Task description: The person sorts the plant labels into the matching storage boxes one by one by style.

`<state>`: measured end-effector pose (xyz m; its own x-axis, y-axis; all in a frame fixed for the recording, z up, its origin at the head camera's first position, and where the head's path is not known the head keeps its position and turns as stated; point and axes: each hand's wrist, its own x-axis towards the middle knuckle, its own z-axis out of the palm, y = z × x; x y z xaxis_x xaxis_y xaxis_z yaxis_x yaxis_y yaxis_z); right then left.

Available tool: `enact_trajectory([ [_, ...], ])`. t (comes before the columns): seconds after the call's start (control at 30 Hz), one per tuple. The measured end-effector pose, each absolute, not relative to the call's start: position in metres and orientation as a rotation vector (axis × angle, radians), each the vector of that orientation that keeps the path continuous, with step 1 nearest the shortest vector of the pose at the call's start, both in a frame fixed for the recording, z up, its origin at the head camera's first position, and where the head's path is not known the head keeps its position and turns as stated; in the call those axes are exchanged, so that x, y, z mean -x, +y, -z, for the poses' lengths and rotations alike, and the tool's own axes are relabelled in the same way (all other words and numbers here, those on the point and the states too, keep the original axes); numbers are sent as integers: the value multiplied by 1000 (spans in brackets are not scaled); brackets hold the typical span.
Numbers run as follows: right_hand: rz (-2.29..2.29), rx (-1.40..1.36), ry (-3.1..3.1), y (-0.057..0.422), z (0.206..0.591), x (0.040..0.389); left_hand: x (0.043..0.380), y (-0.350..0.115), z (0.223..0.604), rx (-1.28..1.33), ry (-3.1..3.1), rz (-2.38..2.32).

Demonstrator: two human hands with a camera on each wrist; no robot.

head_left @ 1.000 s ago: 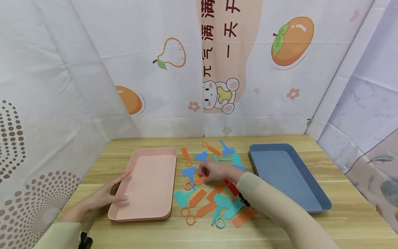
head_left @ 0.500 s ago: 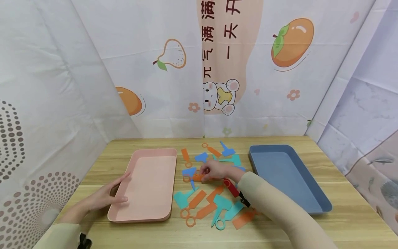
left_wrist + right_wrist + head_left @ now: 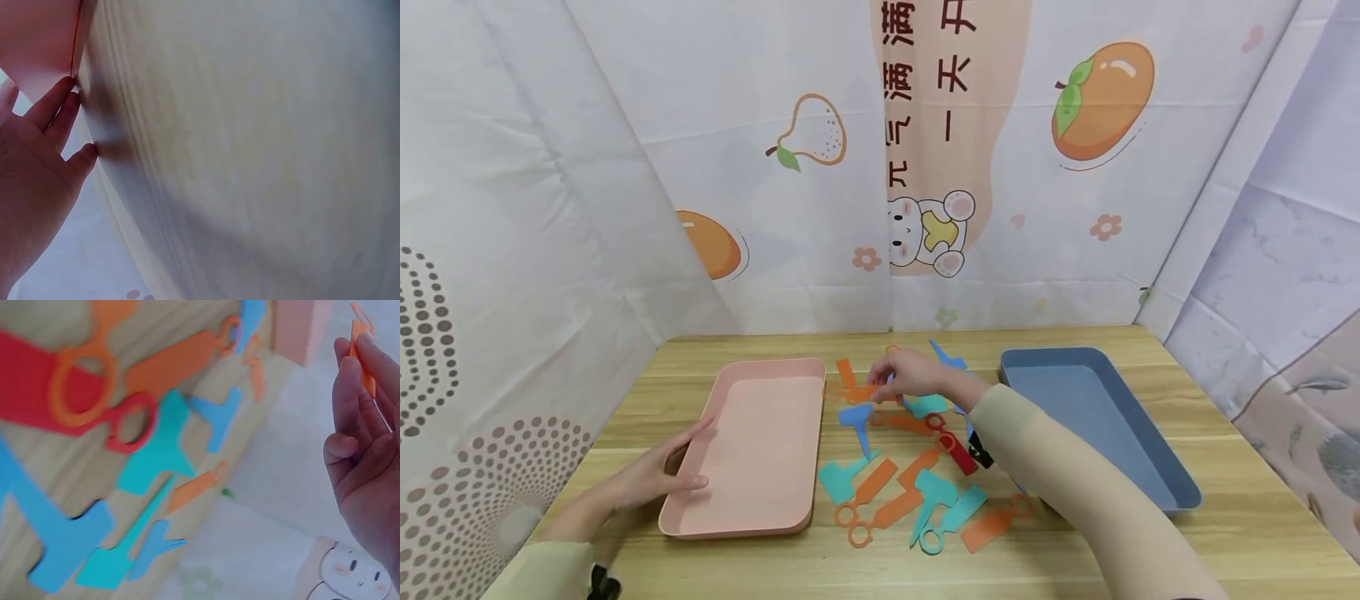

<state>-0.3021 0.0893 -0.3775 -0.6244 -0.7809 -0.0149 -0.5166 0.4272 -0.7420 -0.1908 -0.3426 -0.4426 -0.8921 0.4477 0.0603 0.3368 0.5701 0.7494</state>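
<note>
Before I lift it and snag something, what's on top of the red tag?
An orange tag's ring lies across the red tag; red shows through the hole. The strip beneath the ring is covered and can't be seen.

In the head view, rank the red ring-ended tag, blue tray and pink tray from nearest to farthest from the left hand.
1. Pink tray, at the left hand.
2. Red ring-ended tag, between the trays.
3. Blue tray, right side.

the head camera, i see, looks forward and down across the surface to the printed cloth behind. the wrist cameras sit much nearer, looking tilted: the left shares the pink tray with the head view, the right those coloured tags.
</note>
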Motion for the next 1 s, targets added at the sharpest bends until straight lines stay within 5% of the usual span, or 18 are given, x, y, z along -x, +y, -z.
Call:
enact_trajectory([
  [0.33, 998, 1134, 2347, 57, 365, 294, 190, -343, 443, -662, 2674, -1217],
  [1.0, 796, 1348, 2437, -34, 410, 268, 192, -339, 445, -744, 2603, -1302],
])
